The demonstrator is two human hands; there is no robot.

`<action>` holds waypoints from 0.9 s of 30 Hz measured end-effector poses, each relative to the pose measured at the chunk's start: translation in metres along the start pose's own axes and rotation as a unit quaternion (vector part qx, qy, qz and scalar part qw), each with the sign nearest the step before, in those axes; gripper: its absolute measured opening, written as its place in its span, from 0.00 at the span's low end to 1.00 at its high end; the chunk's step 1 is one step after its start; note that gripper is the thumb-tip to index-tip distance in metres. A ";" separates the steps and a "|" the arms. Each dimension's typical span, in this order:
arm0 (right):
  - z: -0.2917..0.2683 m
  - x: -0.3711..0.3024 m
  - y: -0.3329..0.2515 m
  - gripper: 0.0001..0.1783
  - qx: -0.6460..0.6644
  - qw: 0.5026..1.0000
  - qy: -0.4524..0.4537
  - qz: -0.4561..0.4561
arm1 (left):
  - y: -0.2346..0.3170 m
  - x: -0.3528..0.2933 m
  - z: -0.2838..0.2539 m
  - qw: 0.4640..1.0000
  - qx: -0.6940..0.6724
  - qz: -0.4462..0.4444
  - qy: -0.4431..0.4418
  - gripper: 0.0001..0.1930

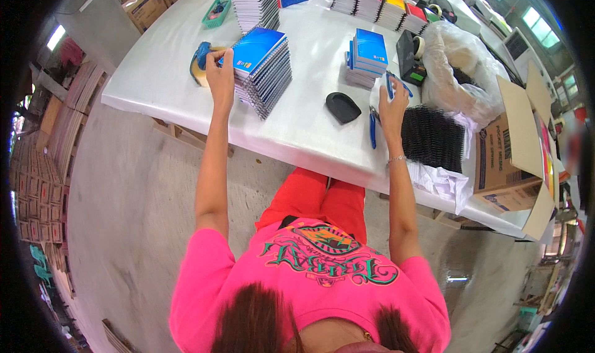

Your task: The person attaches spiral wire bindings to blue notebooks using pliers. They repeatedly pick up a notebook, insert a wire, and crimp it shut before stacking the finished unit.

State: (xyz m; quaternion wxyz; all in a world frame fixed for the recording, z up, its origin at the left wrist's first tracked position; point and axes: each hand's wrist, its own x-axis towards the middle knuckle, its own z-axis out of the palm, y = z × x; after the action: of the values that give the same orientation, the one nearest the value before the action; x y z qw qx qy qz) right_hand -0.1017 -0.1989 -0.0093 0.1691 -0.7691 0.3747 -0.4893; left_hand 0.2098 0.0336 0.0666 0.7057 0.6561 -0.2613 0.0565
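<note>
Head (2 arms outstretched): half-open left hand touches notebooks; right hand grips pliers.

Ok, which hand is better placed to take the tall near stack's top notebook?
Likely the left hand: it is at the notebook stack, while the right hand, farther off, holds a blue-handled tool.

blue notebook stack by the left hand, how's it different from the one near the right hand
The left stack is taller than the right stack. The left stack is fairly even; the right stack's upper notebooks sit offset from those below. Coils show plainly along the left stack, less clearly on the right stack. Both have blue top covers and share the white table.
</note>
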 end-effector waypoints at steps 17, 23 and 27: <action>0.028 0.103 0.037 0.21 0.119 0.979 -0.042 0.158 | 0.084 -0.103 0.010 0.966 0.103 0.234 0.029 0.08; 0.019 0.105 0.021 0.19 0.083 0.978 -0.065 0.178 | 0.081 -0.149 0.053 0.974 0.029 0.176 -0.138 0.06; 0.011 0.100 0.005 0.11 -0.058 0.993 0.101 -0.024 | 0.085 -0.164 0.077 0.974 -0.029 0.103 -0.201 0.08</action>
State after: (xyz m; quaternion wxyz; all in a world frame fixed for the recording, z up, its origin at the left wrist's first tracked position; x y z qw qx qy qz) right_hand -0.0700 -0.2778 0.0448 0.0739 -0.7331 0.3991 -0.5458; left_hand 0.0102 0.0151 0.0705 0.6479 0.6026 -0.4657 -0.0118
